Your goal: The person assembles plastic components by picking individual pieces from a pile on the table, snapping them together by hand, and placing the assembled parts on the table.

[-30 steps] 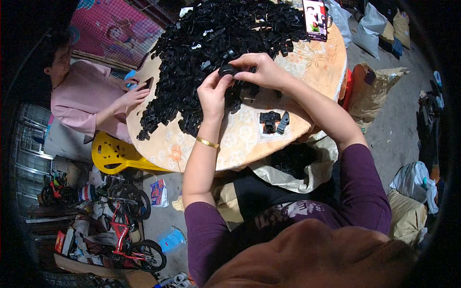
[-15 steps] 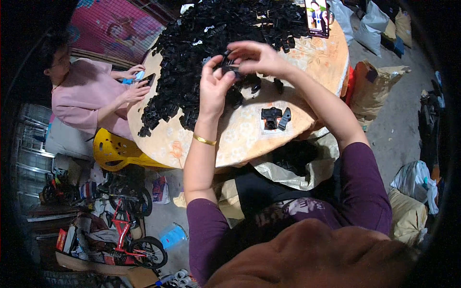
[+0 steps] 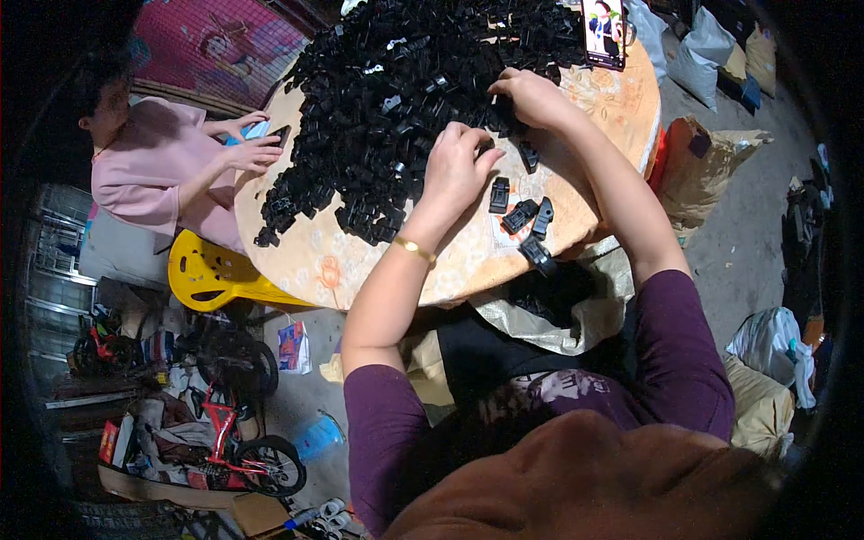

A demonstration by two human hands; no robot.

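Observation:
A large heap of black plastic parts (image 3: 360,117) covers much of the round table. My left hand (image 3: 457,166) rests at the heap's near right side, its fingers curled down over dark pieces; what they grip is hidden. Farther right and back, my right hand (image 3: 537,99) has its fingertips pinched together at the heap's edge, and the piece in them cannot be made out. Between my forearms lie several loose parts: an upright black clip (image 3: 499,194), another black clip (image 3: 520,216) and a curved black piece (image 3: 543,214). One black part (image 3: 537,255) is at the table's near edge.
An open woven sack (image 3: 585,324) holding dark pieces sits below the near edge. A phone (image 3: 604,34) stands at the back right. At left, a person in pink (image 3: 148,171) handles a dark object. A yellow stool (image 3: 202,270), small red bike (image 3: 220,427) and paper sack (image 3: 706,171) surround the table.
My hands were together above the heap with a dark part between them; they have separated and lowered to the heap. More black parts now lie near the front edge, one at its very rim.

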